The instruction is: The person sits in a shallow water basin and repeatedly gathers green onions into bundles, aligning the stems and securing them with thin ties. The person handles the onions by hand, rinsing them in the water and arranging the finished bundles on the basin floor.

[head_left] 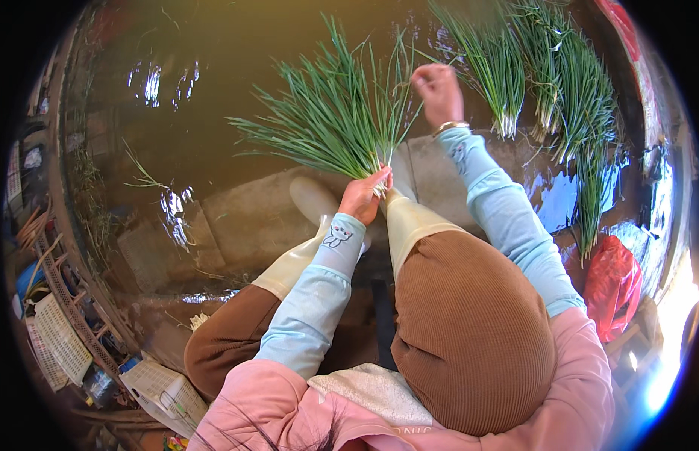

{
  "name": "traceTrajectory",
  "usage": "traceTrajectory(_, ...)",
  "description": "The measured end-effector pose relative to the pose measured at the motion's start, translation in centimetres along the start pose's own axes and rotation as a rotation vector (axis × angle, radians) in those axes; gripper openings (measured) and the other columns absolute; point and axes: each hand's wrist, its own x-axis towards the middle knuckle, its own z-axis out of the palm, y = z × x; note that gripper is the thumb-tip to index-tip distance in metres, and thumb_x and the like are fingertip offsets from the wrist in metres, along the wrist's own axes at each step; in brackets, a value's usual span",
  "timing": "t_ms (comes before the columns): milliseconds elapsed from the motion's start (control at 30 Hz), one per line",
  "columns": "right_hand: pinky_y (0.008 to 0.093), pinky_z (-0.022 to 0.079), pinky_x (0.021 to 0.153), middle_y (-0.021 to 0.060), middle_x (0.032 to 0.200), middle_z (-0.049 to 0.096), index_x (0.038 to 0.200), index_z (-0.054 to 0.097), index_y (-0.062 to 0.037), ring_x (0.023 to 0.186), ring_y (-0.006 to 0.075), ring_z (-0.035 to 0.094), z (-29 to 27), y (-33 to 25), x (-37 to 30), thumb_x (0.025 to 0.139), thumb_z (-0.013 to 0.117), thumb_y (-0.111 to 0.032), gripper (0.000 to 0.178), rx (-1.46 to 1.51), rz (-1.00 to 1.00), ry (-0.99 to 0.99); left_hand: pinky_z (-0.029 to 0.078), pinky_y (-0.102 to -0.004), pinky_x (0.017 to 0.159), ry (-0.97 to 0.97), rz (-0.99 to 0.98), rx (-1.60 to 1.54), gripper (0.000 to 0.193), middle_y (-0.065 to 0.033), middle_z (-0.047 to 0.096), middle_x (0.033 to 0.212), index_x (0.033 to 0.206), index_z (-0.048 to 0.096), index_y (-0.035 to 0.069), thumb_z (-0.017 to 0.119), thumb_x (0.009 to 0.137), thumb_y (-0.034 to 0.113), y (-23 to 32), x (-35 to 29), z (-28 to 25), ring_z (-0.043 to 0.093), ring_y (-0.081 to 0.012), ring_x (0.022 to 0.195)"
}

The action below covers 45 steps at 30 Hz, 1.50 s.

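Observation:
My left hand [366, 197] is closed around the white root ends of a bunch of spring onions [330, 113]. Their thin green leaves fan out up and to the left over the brown water. Beside the leaf tips on the right, my right hand [439, 92] is raised with its fingers curled together. A few thin, pale leaf strands lie close to these fingertips; whether they are pinched there, I cannot make out. Other spring onion bunches [500, 83] lie in the water at the far right, and some hang lower along that side.
Murky brown water [214, 75] spreads ahead, with a pale submerged ledge [251, 218] near my boots. A red plastic bag [612, 288] is at the right. White plastic baskets [165, 395] stand at lower left. Loose leaves [144, 177] float at the left.

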Motion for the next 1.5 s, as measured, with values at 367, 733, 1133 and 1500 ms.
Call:
traceTrajectory(367, 0.0384, 0.051, 0.068, 0.0084, 0.090, 0.064, 0.093, 0.063, -0.0105, 0.076, 0.0272, 0.064, -0.2, -5.0, -7.4, 0.081, 0.062, -0.019, 0.014, -0.031, -0.102, -0.832, 0.047, -0.0266, 0.074, 0.003, -0.011, -0.005, 0.017, -0.0061, 0.062, 0.090, 0.100, 0.061, -0.003, 0.063, 0.090, 0.011, -0.2, 0.0, -0.2, 0.058, -0.0154, 0.081)
traceTrajectory(733, 0.0240, 0.048, 0.064, 0.0001, 0.078, 0.062, 0.096, 0.065, -0.0024, 0.068, 0.0085, 0.057, -3.7, -3.4, 2.5, 0.090, 0.063, -0.019, 0.018, 0.664, 0.277, -0.647, 0.049, -0.0256, 0.077, -0.008, 0.003, -0.031, 0.023, -0.0083, 0.063, 0.098, 0.107, 0.057, -0.003, 0.063, 0.091, 0.012, -0.2, -0.2, 0.0, 0.059, -0.0149, 0.086)
traceTrajectory(1133, 0.0366, 0.051, 0.068, 0.0108, 0.078, 0.061, 0.095, 0.065, -0.0052, 0.073, 0.0268, 0.062, -12.7, 8.2, -10.9, 0.086, 0.063, -0.016, 0.015, -0.284, 0.016, -0.593, 0.052, -0.0251, 0.078, -0.054, -0.122, -0.059, 0.033, -0.0093, 0.063, 0.101, 0.120, 0.050, -0.005, 0.059, 0.092, 0.009, 1.5, -0.6, 0.2, 0.060, -0.0141, 0.086)
traceTrajectory(1500, 0.0457, 0.048, 0.060, 0.0102, 0.085, 0.064, 0.086, 0.057, -0.0109, 0.073, 0.0348, 0.062, -15.4, 8.5, -4.3, 0.086, 0.060, -0.028, 0.017, -0.636, 0.173, -0.262, 0.051, -0.0282, 0.081, -0.703, 0.214, -0.797, 0.013, -0.0023, 0.051, 0.094, 0.108, 0.052, 0.006, 0.053, 0.096, 0.010, 13.9, -4.3, 6.4, 0.056, -0.0120, 0.087)
